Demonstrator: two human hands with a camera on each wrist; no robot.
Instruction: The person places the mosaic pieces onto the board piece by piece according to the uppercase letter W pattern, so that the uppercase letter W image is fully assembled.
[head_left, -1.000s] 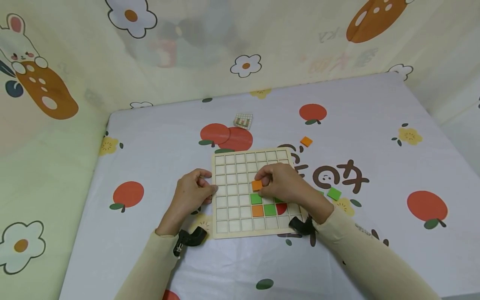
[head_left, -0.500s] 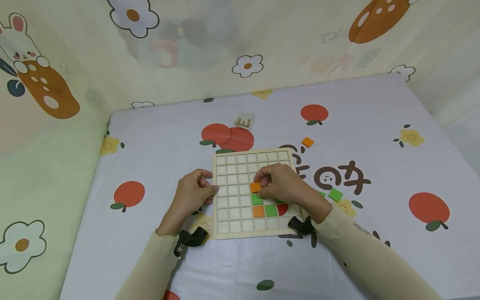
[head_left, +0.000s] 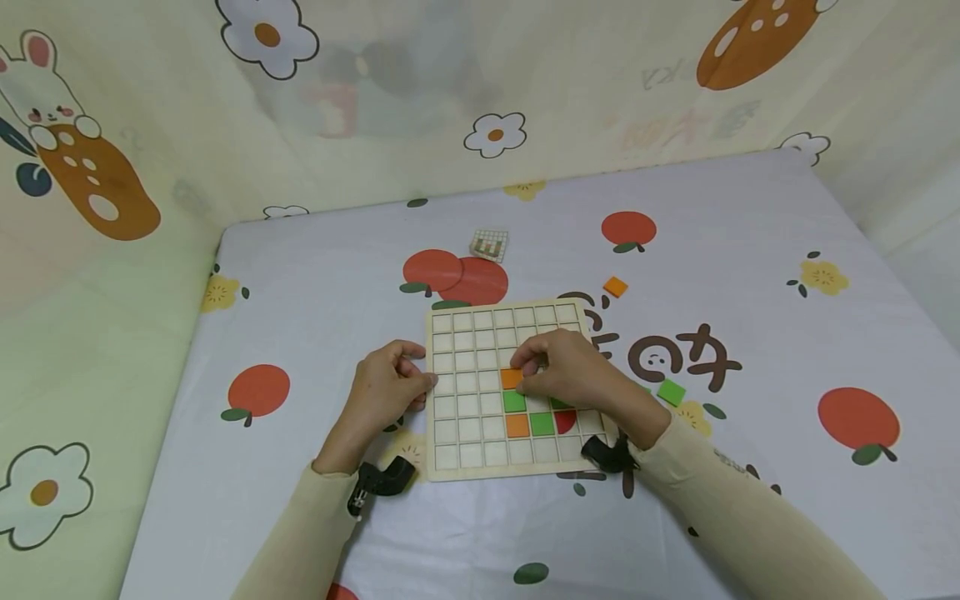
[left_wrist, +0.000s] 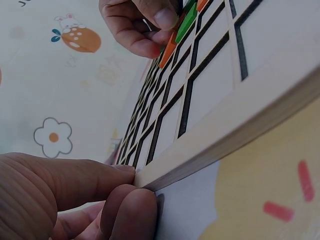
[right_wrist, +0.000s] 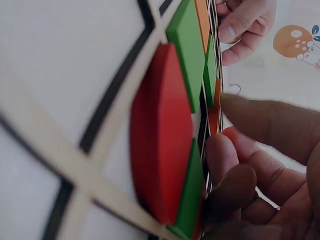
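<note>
- Thumb and forefinger of the right hand (head_left: 566, 362) pinched an orange tile (head_left: 511, 379) at its right end, probably so its free side could be squared to the cell.
- That tile, thin, square and bright, lay at the gridded board's (head_left: 487, 472) central cell; whether it was fully seated was hard to tell.
- The left hand's (head_left: 382, 383) grip pinched the board's left edge, likely to stop it sliding.
- Nearer the person sat a green tile (head_left: 513, 402), then a row of orange, green and a round-sided red piece (head_left: 565, 422).
- Outward on the cloth-covered counter (head_left: 420, 542), a loose orange tile (head_left: 616, 287) and loose green tile (head_left: 671, 392) lay right of the board, presumably for easy reach.
- Beyond the board was a small gridded object (head_left: 489, 244).
</note>
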